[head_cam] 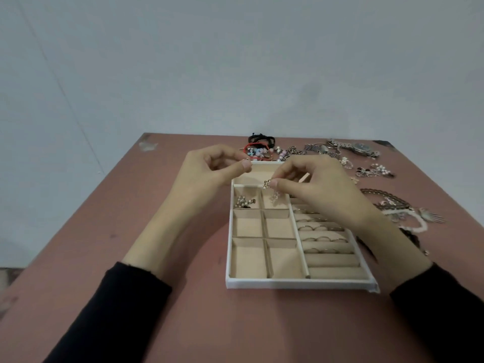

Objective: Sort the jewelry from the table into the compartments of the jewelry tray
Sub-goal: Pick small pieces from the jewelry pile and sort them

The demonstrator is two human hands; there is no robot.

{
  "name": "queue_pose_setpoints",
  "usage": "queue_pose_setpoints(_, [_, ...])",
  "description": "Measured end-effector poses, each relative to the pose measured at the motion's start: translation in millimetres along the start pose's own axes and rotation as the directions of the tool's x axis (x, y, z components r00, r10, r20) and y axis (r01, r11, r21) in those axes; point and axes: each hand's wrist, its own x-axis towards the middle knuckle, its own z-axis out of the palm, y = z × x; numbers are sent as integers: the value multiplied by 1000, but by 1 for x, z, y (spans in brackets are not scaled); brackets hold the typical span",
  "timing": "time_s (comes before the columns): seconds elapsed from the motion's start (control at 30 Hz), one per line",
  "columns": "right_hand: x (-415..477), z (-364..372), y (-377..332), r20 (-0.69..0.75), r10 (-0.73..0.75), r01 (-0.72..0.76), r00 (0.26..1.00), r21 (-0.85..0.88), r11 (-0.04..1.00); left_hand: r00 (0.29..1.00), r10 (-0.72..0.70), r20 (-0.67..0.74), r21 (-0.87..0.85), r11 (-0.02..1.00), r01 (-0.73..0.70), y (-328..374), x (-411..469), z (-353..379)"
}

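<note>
A white jewelry tray (298, 284) with beige compartments lies on the pinkish table. My right hand (322, 189) pinches a small gold earring (267, 184) whose clear drop hangs over the second square compartment in the top row. My left hand (209, 171) hovers over the tray's far left corner, thumb and forefinger pinched on something tiny that I cannot make out. A cluster of small earrings (242, 203) lies in the top-left square compartment. Several rings (322, 227) sit in the roll slots on the right side. The other square compartments look empty.
Loose jewelry lies beyond and right of the tray: black and red cord bracelets (260, 144), beaded pieces (277, 151), a metal watch (358, 148), small earrings (374, 171), necklaces and a hair comb (406, 210). The table's left half is bare; a wall stands behind.
</note>
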Motion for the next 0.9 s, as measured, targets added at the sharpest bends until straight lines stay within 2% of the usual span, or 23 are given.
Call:
queue_pose_setpoints(0.13, [-1, 1, 0, 2, -42, 42, 999, -195, 980, 999, 19, 36, 48, 999, -21, 1, 0, 0])
queue_pose_setpoints(0.3, [0, 2, 3, 47, -69, 83, 997, -470, 879, 994, 3, 109, 148, 989, -20, 1, 1, -6])
queue_pose_setpoints(0.5, [2, -5, 9, -41, -83, 59, 996, -418, 907, 944, -67, 324, 318, 947, -42, 11, -5, -13])
queue_pose_setpoints(0.7, [1, -6, 11, -43, -91, 65, 995, -411, 909, 861, -147, 488, 462, 880, -112, 20, -11, -15])
queue_pose_setpoints(0.9, [2, -6, 12, -50, -112, 82, 992, -411, 908, 815, -222, 535, 528, 841, -118, 10, -11, -17])
